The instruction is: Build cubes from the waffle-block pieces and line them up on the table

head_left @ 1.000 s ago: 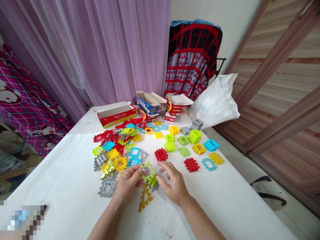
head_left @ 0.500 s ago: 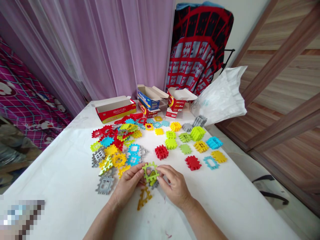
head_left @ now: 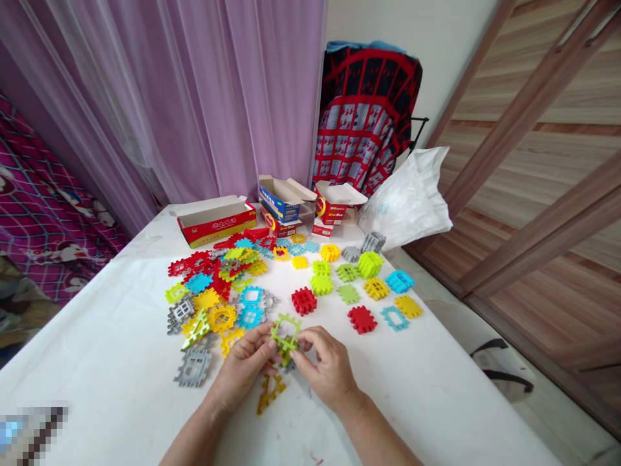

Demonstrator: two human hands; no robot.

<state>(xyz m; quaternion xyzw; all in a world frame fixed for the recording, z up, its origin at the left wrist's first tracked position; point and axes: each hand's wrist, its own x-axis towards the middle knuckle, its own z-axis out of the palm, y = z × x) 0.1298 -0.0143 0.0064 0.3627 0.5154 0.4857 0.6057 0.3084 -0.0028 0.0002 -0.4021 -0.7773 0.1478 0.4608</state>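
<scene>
While the yellow triangle [head_left: 262, 401] lies nearest on the white tabletop [head_left: 121, 362], the 2 hands meet just beyond it over a green frame [head_left: 286, 319]. The left hand [head_left: 247, 359] pinches its left side between thumb and fingers; the right hand [head_left: 327, 366] does the same at its lower right edge, with the fingers bent. The frame is tilted up, open in the middle and notched all round. More green and a bit of grey show just below it, partly hidden, so I cannot tell whether they touch it.

It looks like light, fairly stiff plastic, probably smooth but easy to grip by the teeth. The thin rims could flex if squeezed, so opposite outer edges seem the best hold.

To the left lies a grey window piece [head_left: 182, 374]. Beyond the hands sits a red stack [head_left: 304, 301], with a red square [head_left: 361, 320] to its right. Farther back stand a long red box [head_left: 218, 226] and a blue box [head_left: 279, 206], before a purple curtain [head_left: 208, 97].
</scene>
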